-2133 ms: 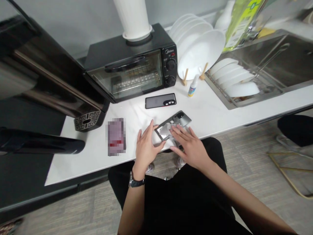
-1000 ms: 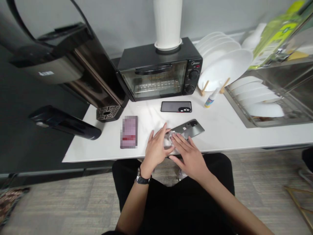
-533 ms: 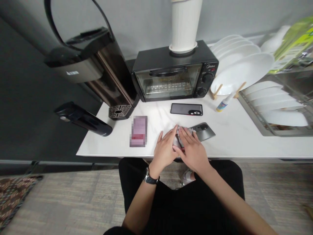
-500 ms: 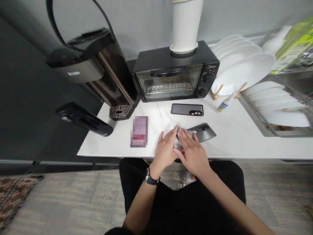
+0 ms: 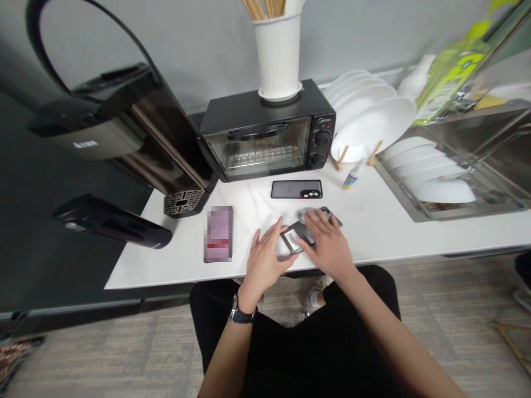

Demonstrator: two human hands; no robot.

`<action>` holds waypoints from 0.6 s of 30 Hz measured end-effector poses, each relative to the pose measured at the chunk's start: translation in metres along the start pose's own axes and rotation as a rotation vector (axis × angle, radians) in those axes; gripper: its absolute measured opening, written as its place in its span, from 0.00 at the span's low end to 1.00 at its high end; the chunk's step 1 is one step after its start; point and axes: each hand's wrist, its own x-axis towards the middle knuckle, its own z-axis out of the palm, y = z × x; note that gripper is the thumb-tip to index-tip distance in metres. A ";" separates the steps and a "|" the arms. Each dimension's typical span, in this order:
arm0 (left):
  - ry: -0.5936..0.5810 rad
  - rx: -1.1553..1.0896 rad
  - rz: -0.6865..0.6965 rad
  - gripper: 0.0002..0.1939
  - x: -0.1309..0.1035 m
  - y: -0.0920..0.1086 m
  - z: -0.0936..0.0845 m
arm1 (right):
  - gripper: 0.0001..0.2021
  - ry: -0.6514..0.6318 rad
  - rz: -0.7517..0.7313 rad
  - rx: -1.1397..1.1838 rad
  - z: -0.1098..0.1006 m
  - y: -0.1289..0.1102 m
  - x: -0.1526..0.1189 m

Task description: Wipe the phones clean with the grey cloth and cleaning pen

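A dark grey phone (image 5: 305,235) with a white label lies on the white counter near its front edge. My left hand (image 5: 265,260) is at its left end, thumb and fingers spread around the lower left corner. Over the middle of the phone, my right hand (image 5: 327,243) presses a crumpled greyish cloth or tissue (image 5: 305,214), blurred and partly covered by the fingers. Behind them lies a phone case (image 5: 296,189) with a dark frame. To the left is a purple pixelated item (image 5: 219,233), flat on the counter.
A dark bottle (image 5: 112,221) leans at the left beside a water dispenser (image 5: 166,132). Behind are a toaster oven (image 5: 265,138) with a white cup (image 5: 279,55) on it, a small spray bottle (image 5: 353,174), a row of plates (image 5: 373,124) and a sink (image 5: 409,202) with bowls.
My hands have moved apart, uncovering the phone's labelled left part. My right hand stays with the cloth on the phone. The view has shifted to the right.
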 end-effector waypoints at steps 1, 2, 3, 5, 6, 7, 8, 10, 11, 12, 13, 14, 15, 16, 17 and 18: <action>-0.004 0.009 0.000 0.50 0.000 -0.001 0.000 | 0.35 -0.028 -0.045 0.031 0.003 -0.013 0.000; -0.008 0.020 0.003 0.50 0.000 -0.002 0.000 | 0.35 -0.058 -0.088 0.065 0.004 -0.025 -0.004; -0.012 0.028 0.006 0.51 0.000 -0.002 0.000 | 0.35 -0.086 -0.125 0.101 0.003 -0.035 -0.010; -0.016 0.036 0.012 0.51 0.000 -0.004 0.000 | 0.35 -0.128 -0.165 0.157 -0.003 -0.044 -0.027; -0.016 0.039 0.014 0.52 0.001 -0.004 0.000 | 0.34 -0.141 -0.164 0.168 -0.008 -0.042 -0.036; -0.013 0.043 0.014 0.51 0.001 -0.004 0.000 | 0.32 -0.145 -0.145 0.165 -0.013 -0.037 -0.043; -0.007 0.050 0.016 0.51 0.002 -0.004 0.000 | 0.31 -0.141 -0.108 0.149 -0.018 -0.028 -0.049; 0.008 0.069 0.029 0.50 0.003 -0.003 0.001 | 0.31 -0.102 0.001 0.087 -0.026 -0.006 -0.052; 0.010 0.077 0.037 0.49 0.004 -0.003 0.001 | 0.31 -0.078 0.053 0.053 -0.028 0.004 -0.049; 0.013 0.082 0.043 0.49 0.004 -0.003 0.002 | 0.32 -0.057 0.094 0.023 -0.028 0.013 -0.042; 0.013 0.084 0.047 0.49 0.004 -0.003 0.002 | 0.33 -0.041 0.120 0.002 -0.026 0.019 -0.034; 0.014 0.084 0.049 0.49 0.004 -0.003 0.003 | 0.34 -0.033 0.128 -0.010 -0.023 0.020 -0.024; 0.015 0.081 0.046 0.49 0.004 -0.003 0.003 | 0.35 -0.029 0.119 -0.011 -0.019 0.018 -0.015; 0.016 0.076 0.042 0.49 0.003 -0.003 0.004 | 0.36 -0.035 0.090 0.001 -0.014 0.010 -0.007; 0.016 0.072 0.039 0.50 0.002 -0.003 0.004 | 0.36 -0.047 0.043 0.025 -0.009 0.000 -0.002; 0.015 0.071 0.035 0.50 0.002 -0.003 0.004 | 0.36 -0.063 -0.012 0.054 -0.005 -0.012 -0.002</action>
